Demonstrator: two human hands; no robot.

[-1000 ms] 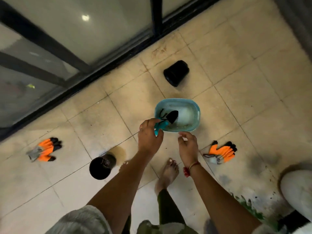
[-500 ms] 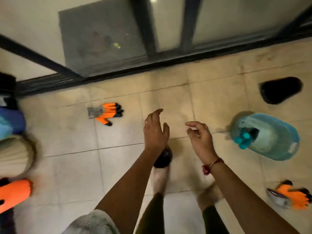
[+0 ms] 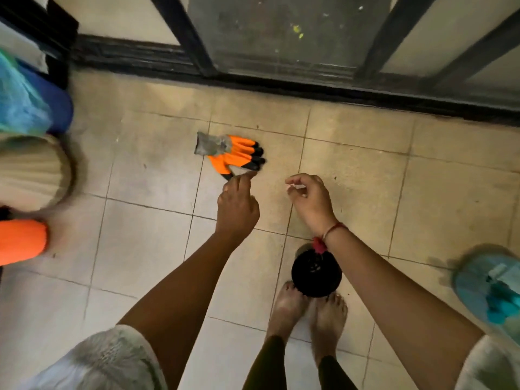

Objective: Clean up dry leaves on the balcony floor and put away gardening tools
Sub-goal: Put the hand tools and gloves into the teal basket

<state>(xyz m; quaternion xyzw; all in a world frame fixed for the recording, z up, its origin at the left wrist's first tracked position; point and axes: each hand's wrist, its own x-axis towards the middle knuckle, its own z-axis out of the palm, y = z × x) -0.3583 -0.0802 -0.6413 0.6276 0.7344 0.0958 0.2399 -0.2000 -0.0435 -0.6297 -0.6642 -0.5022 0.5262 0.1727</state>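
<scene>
An orange gardening glove (image 3: pixel 232 154) with a grey cuff and black fingertips lies flat on the beige tiles near the door track. My left hand (image 3: pixel 237 205) hovers just below it, fingertips close to the glove's thumb, holding nothing. My right hand (image 3: pixel 308 199) hangs to the right, fingers loosely curled and empty, a red thread on the wrist. A small black pot (image 3: pixel 316 273) stands in front of my bare feet. At the right edge sits a teal basin (image 3: pixel 467 280) with a teal-handled tool (image 3: pixel 501 308) in it.
A black sliding-door frame (image 3: pixel 281 83) runs across the top. At the left edge stand a blue container (image 3: pixel 60 108), a beige ribbed pot (image 3: pixel 33 173) and an orange object (image 3: pixel 21 240). Bare tiles spread between them and my feet.
The view has swung left, away from the basin where my left hand put down the trowel. Both hands, now empty, have moved toward the orange glove by the door.
</scene>
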